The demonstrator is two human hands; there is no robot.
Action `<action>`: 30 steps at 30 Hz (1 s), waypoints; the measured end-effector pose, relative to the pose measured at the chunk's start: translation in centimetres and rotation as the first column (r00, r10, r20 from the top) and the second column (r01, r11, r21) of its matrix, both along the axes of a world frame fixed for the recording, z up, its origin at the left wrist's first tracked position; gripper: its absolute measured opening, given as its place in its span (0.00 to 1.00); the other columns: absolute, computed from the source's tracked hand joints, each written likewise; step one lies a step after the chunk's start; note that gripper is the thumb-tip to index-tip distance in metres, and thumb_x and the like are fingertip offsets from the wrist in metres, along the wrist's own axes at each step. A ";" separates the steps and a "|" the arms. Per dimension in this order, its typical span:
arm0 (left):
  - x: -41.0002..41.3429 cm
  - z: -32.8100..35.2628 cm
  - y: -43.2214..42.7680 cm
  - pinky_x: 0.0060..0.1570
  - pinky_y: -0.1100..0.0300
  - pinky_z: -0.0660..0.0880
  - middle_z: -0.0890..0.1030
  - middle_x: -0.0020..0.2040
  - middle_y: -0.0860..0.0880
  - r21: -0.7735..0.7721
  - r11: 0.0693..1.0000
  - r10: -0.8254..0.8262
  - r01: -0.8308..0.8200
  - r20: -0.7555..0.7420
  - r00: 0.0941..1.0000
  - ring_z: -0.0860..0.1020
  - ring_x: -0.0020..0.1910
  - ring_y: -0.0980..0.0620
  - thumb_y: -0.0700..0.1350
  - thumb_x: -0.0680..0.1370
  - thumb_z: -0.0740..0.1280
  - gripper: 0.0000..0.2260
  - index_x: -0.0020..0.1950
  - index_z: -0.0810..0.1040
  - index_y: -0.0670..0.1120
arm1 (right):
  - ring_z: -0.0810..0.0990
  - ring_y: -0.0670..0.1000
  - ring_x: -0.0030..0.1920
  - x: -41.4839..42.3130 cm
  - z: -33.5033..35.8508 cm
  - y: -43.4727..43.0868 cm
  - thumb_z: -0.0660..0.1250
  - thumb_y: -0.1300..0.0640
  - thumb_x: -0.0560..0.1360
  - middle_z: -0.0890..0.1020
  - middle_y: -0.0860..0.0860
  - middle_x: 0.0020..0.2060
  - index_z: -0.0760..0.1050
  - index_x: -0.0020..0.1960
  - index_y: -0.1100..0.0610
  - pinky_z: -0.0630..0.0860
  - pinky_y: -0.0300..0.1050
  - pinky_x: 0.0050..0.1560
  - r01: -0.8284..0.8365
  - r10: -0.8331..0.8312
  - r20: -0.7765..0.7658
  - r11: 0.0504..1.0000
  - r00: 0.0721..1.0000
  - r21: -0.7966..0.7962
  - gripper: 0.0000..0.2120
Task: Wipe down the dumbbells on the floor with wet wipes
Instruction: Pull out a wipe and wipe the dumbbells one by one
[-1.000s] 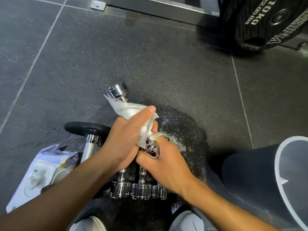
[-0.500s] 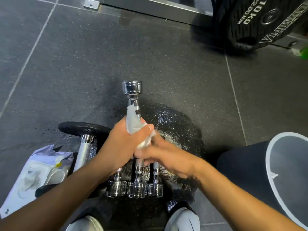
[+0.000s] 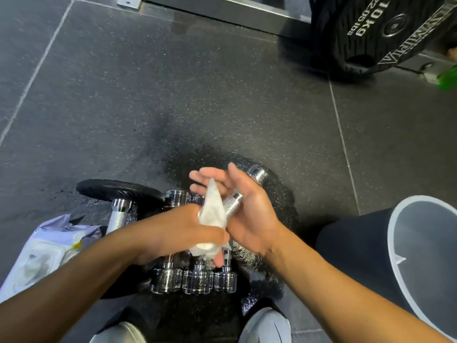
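A small chrome dumbbell (image 3: 258, 173) lies slanted up to the right above the floor, its knurled handle across the palm of my right hand (image 3: 249, 219), whose fingers are stretched out. My left hand (image 3: 183, 231) grips a white wet wipe (image 3: 212, 211) bunched around the near end of that handle. Under my hands three chrome dumbbells (image 3: 197, 280) lie side by side on the floor. To their left a longer dumbbell (image 3: 118, 220) with a black plate rests on the floor.
A pack of wet wipes (image 3: 39, 253) lies at the lower left. A grey bin (image 3: 393, 246) stands at the right. A black 10 kg plate (image 3: 371, 30) leans at the top right by a metal frame rail (image 3: 222, 7). The floor under the dumbbells is wet; my shoes (image 3: 265, 325) are below.
The held dumbbell has swung from pointing straight away to slanting right. My right hand has opened under the handle. My left hand has slid the wipe toward the near end.
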State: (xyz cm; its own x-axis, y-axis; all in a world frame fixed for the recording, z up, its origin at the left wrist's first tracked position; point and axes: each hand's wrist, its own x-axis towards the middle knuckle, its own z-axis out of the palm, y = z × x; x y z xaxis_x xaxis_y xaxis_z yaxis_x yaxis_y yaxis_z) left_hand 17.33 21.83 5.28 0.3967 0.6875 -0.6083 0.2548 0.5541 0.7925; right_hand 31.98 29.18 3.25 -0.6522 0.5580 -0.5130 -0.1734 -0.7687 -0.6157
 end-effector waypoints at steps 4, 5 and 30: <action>-0.4 -0.5 -0.7 0.44 0.60 0.77 0.84 0.43 0.35 -0.171 0.974 0.199 -0.148 0.339 0.920 0.82 0.43 0.42 0.41 0.81 0.67 0.10 0.47 0.82 0.36 | 0.73 0.62 0.72 0.0 -0.1 0.7 0.51 0.42 0.85 0.77 0.64 0.69 0.78 0.63 0.63 0.61 0.61 0.78 0.034 -0.032 -0.106 0.999 0.994 0.021 0.28; -0.4 -0.9 -1.0 0.45 0.56 0.78 0.83 0.42 0.33 -0.252 0.950 0.277 -0.185 0.405 0.872 0.82 0.41 0.39 0.43 0.81 0.68 0.10 0.49 0.82 0.36 | 0.73 0.63 0.72 0.1 0.0 0.9 0.51 0.41 0.85 0.77 0.64 0.69 0.79 0.62 0.63 0.61 0.61 0.78 0.046 -0.042 -0.123 0.999 0.991 0.029 0.28; 3.8 -4.7 -0.7 0.64 0.38 0.76 0.84 0.60 0.40 -0.435 0.678 0.728 -0.593 0.279 0.627 0.84 0.57 0.44 0.52 0.83 0.66 0.18 0.66 0.78 0.41 | 0.75 0.53 0.30 1.1 0.4 1.1 0.63 0.47 0.83 0.76 0.55 0.30 0.80 0.45 0.61 0.76 0.48 0.37 0.219 -0.235 0.132 0.968 0.963 0.124 0.19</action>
State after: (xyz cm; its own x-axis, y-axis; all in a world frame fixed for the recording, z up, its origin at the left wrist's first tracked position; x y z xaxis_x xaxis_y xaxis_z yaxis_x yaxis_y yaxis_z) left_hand 21.08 21.16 0.54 0.1486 0.6892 -0.7092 -0.5695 0.6460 0.5084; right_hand 33.06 30.32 3.60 -0.4255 0.7398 -0.5212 -0.2388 -0.6473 -0.7239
